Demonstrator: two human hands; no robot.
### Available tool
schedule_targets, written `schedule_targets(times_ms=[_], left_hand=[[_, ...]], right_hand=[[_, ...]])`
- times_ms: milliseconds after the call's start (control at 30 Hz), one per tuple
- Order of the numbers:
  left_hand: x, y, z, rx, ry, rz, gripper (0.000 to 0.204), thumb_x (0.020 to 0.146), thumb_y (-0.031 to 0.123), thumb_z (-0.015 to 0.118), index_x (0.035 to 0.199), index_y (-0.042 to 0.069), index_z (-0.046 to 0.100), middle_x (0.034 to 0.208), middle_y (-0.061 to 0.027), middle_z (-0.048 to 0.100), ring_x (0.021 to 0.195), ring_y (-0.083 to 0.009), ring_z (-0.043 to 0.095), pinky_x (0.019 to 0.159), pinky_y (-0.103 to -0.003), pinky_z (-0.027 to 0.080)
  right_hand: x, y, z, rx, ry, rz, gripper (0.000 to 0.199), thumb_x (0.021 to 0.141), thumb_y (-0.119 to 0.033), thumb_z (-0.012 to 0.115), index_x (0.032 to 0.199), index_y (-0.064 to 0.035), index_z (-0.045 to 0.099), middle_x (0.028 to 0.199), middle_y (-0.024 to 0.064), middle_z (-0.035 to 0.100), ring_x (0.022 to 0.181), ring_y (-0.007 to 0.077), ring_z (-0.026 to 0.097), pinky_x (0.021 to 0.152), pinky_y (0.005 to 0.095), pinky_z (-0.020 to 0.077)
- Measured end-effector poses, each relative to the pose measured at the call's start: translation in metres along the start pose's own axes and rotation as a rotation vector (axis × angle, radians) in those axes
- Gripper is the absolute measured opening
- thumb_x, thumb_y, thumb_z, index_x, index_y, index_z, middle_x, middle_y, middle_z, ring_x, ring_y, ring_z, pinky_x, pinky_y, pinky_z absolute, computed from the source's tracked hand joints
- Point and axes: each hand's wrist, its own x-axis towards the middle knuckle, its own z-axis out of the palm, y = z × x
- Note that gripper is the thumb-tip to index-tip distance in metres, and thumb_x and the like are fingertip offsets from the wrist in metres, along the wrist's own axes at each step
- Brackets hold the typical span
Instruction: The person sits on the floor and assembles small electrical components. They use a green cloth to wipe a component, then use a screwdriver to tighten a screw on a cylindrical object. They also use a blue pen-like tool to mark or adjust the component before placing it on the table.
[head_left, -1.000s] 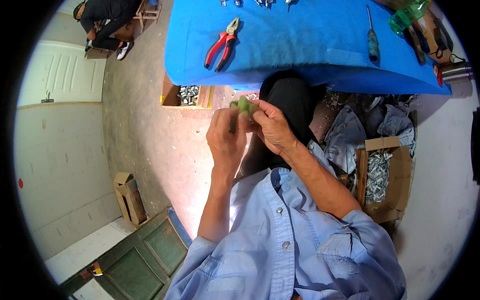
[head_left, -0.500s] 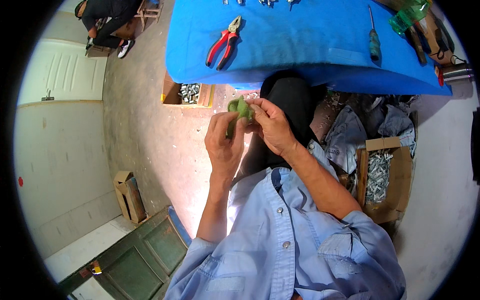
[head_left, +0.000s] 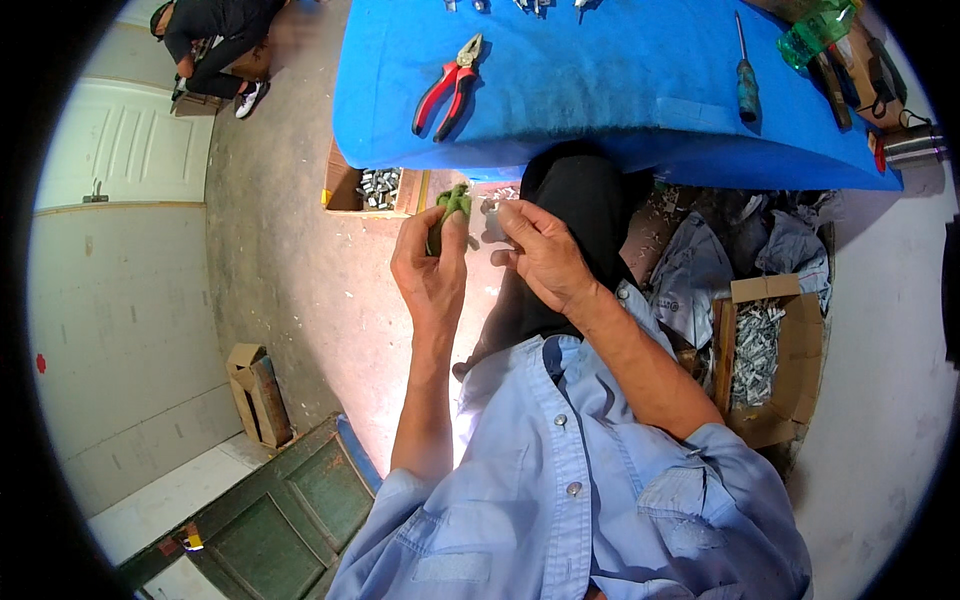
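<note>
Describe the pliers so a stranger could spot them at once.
Look at the blue table at the top of the view. Near its left end lie the pliers, handles spread toward the person. Their red-and-black handles set them apart from the teal-handled screwdriver farther right.

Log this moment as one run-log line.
left hand: holds small green part | right hand: pinches small grey piece beside it | behind: red-handled pliers, screwdriver on blue table

brown cardboard box point(head_left: 790, 360) right, open carton point(head_left: 365, 190) under table
</note>
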Motion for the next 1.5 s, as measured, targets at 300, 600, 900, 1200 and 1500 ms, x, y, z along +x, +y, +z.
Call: schedule_targets(times_ms=[300, 600, 900, 1200, 1500], left_hand=[[-0.015, 0.018, 0.010, 0.230, -0.090, 0.274, 0.012, 0.088, 0.001, 0.072, 0.100, 0.002, 0.068, 0.094, -0.0146, 0.067, 0.079, -0.0279, 0.068, 0.066, -0.034, 0.053], [-0.001, -0.009, -0.012, -0.029, -0.055, -0.164, 0.024, 0.095, 0.010, 0.068, 0.115, -0.003, 0.066, 0.074, -0.0068, 0.067, 0.065, -0.0086, 0.059, 0.058, -0.026, 0.047], [-0.021, 0.003, -0.013, 0.082, -0.228, 0.039, 0.041, 0.091, 0.000, 0.063, 0.132, 0.005, 0.062, 0.079, -0.0065, 0.067, 0.068, -0.0081, 0.063, 0.062, -0.025, 0.050], [-0.029, 0.004, -0.037, -0.120, -0.263, -0.244, 0.027, 0.093, 0.007, 0.070, 0.119, 0.000, 0.066, 0.093, -0.0115, 0.072, 0.076, -0.0140, 0.071, 0.064, -0.028, 0.055], [-0.020, -0.009, -0.047, -0.390, 0.085, -0.411, 0.018, 0.097, 0.014, 0.069, 0.102, -0.002, 0.064, 0.090, -0.0090, 0.069, 0.079, -0.0131, 0.067, 0.067, -0.026, 0.055]], right_hand=[[0.004, 0.001, 0.000, -0.003, 0.001, 0.042, 0.028, 0.106, -0.027, 0.056, 0.121, -0.0057, 0.065, 0.100, 0.0006, 0.065, 0.087, 0.0092, 0.062, 0.070, 0.0233, 0.0492], [0.000, -0.003, -0.006, -0.003, -0.066, 0.069, 0.030, 0.104, -0.024, 0.061, 0.125, -0.0030, 0.065, 0.117, 0.0033, 0.067, 0.104, 0.0121, 0.063, 0.082, 0.0295, 0.0523], [0.001, -0.006, -0.005, -0.087, -0.169, 0.151, 0.029, 0.104, -0.021, 0.061, 0.122, 0.0006, 0.066, 0.110, 0.0037, 0.069, 0.099, 0.0115, 0.064, 0.088, 0.0272, 0.0517], [-0.002, 0.002, 0.007, -0.265, -0.126, 0.085, 0.031, 0.099, -0.021, 0.068, 0.115, 0.0056, 0.070, 0.099, 0.0051, 0.072, 0.088, 0.0092, 0.065, 0.080, 0.0240, 0.0526], [-0.004, 0.004, 0.013, -0.503, -0.105, 0.017, 0.026, 0.087, -0.011, 0.078, 0.107, 0.0044, 0.070, 0.097, 0.0062, 0.071, 0.087, 0.0108, 0.066, 0.079, 0.0245, 0.0533]])
